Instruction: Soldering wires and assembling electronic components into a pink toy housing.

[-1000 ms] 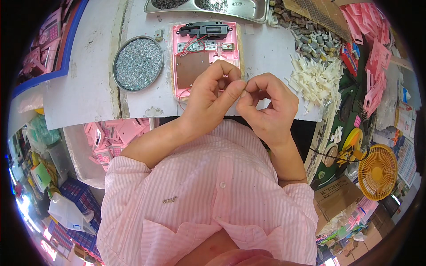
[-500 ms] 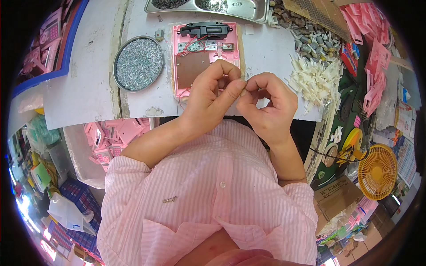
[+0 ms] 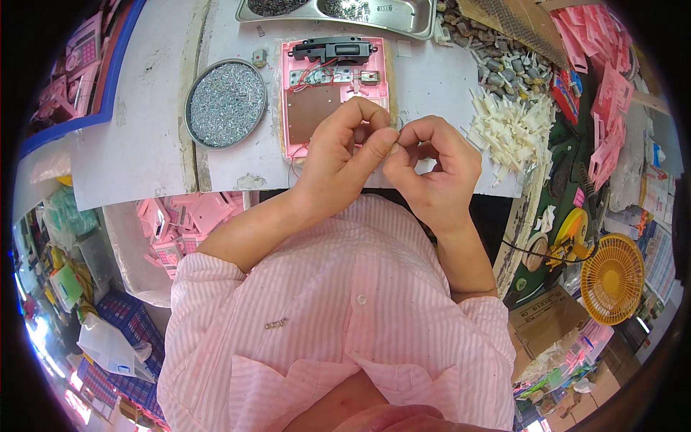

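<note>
My left hand [image 3: 344, 155] and my right hand [image 3: 436, 169] meet fingertip to fingertip over the near edge of the table. Each is closed in a pinch; whatever sits between the fingers is too small to make out. Just beyond them lies a pink plastic housing [image 3: 386, 65], open side up. It carries a black plastic mechanism [image 3: 335, 50] along its far end, a brown board [image 3: 311, 114], metal contact strips and thin red wires. My left hand hides part of the housing's near right side.
Left of the housing stands a round dish of small screws [image 3: 225, 104]. A metal tray [image 3: 403, 21] with small dark parts is at the back. White plastic pieces [image 3: 507, 133] and small grey motors [image 3: 511, 75] are heaped at right. Pink parts [image 3: 191, 219] fill a box below the table's left edge.
Almost nothing differs. Both hands keep the same pinch at the same place, with only a very slight shift of the right hand.
</note>
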Available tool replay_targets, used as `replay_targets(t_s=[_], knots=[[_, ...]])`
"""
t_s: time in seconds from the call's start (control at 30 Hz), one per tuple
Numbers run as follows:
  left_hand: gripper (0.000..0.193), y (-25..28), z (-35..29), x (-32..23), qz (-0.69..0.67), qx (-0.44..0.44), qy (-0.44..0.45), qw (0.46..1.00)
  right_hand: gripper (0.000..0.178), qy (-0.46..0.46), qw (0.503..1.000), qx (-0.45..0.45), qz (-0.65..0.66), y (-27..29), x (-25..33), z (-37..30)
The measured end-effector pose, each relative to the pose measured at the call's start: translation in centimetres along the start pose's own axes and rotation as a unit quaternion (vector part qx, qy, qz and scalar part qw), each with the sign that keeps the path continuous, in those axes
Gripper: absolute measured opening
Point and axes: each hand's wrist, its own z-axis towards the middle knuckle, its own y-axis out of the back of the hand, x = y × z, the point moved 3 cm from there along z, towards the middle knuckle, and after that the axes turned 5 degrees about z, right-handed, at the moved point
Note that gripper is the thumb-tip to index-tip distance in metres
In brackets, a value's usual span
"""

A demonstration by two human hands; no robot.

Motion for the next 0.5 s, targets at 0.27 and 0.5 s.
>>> replay_targets(t_s=[0.27,0.5], knots=[[0.012,-0.28,-0.2,0.37,-0.218,0.041,0.158,0.962,0.017,-0.001,1.0,0.007,0.017,0.3,0.51,0.15],[0.034,-0.58,-0.53,-0.29,-0.309,0.054,0.266,0.912,0.02,-0.022,0.998,-0.001,0.062,0.44,0.53,0.21]])
